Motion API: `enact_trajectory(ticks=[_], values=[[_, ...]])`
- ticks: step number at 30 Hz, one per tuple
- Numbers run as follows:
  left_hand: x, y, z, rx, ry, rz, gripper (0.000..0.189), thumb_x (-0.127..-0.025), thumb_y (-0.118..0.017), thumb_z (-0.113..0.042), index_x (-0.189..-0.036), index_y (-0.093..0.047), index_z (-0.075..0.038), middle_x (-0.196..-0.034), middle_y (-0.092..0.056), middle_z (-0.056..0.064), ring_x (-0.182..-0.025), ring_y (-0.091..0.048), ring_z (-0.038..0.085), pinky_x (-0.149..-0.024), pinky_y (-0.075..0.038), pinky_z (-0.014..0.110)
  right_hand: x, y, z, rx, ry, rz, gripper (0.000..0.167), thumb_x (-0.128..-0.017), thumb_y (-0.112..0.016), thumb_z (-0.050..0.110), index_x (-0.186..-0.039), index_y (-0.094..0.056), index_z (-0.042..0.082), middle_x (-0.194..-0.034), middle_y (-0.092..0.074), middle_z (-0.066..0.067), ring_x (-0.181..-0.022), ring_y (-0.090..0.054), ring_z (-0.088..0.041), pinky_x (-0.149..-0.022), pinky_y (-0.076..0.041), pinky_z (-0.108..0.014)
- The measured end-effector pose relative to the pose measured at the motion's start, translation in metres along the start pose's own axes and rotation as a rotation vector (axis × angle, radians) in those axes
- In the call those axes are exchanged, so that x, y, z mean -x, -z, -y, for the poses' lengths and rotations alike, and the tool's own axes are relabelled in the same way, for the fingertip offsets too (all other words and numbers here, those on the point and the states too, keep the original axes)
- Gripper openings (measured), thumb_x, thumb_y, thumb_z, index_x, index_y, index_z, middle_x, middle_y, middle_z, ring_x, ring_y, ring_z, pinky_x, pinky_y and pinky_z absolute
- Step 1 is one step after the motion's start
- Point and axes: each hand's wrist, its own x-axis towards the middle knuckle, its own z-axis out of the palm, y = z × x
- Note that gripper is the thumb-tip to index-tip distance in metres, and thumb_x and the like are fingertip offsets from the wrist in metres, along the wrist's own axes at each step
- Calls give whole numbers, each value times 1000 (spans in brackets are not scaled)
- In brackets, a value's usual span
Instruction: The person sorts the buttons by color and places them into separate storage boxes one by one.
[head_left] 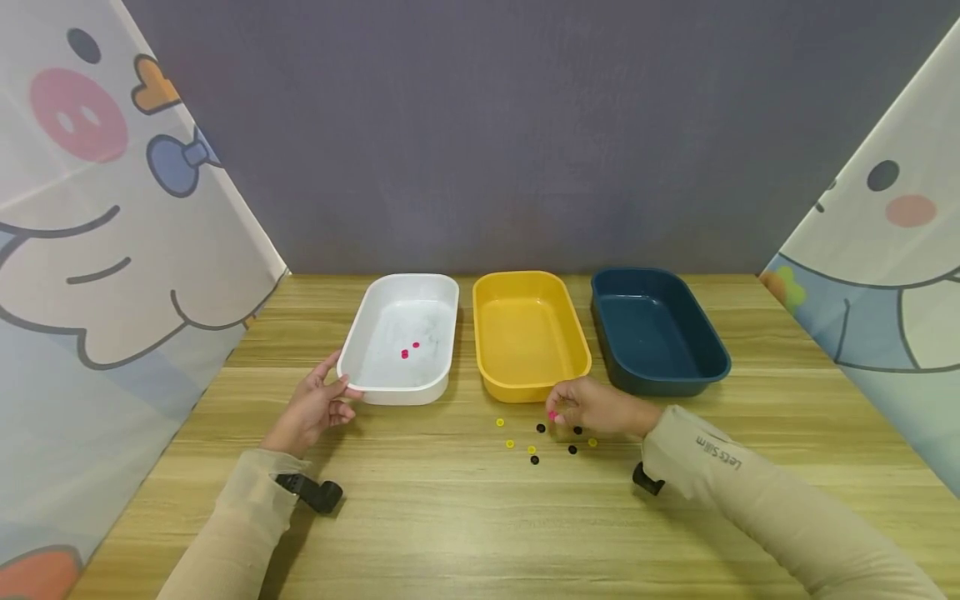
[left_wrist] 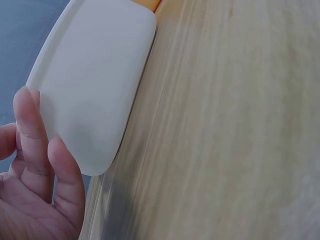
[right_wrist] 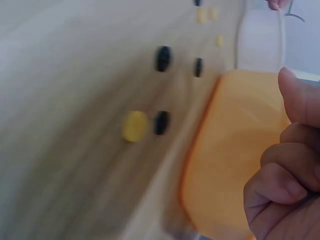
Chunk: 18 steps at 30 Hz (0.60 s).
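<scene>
At the left, my left hand (head_left: 311, 408) grips the near left corner of a white plastic tub (head_left: 397, 389), fingertips at its rim. Several small pink buttons (head_left: 405, 354) lie inside that tub. My right hand (head_left: 596, 406) pinches one pink button (head_left: 552, 415) between thumb and forefinger, just in front of the yellow tub (head_left: 531, 333). Around and below it, several yellow buttons (head_left: 510, 444) and black buttons (head_left: 535, 460) are scattered on the wooden table. In the right wrist view, a yellow button (right_wrist: 135, 126) and black button (right_wrist: 162, 123) appear blurred, and the pinched button is hidden.
A dark blue tub (head_left: 660, 333) stands right of the yellow one, completing a row along the back of the wooden table (head_left: 450, 517). A grey wall (head_left: 480, 133) rises behind, and printed cartoon panels (head_left: 112, 250) flank both sides.
</scene>
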Motion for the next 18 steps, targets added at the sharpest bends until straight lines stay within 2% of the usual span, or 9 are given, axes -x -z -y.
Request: enact_trajectory(ticks=[11, 18], values=[[0, 0, 1, -7, -5, -10, 61, -105, -33, -9, -155, 0, -17, -69, -68, -6, -48, -57, 5, -54, -47, 21, -15, 19, 25, 41, 18, -64, 4, -90, -63, -2, -94, -61, -1, -56, -32, 7, -50, -27, -8, -51, -26, -21], [-1, 1, 3, -5, -5, -23, 61, -104, -34, -9, -155, -1, -17, -69, -68, -6, -48, -56, 5, -54, -47, 21, -31, 30, 39, 46, 4, -64, 7, -92, -61, 0, -98, -62, -1, -54, -31, 6, -46, -26, -9, -49, -25, -21]])
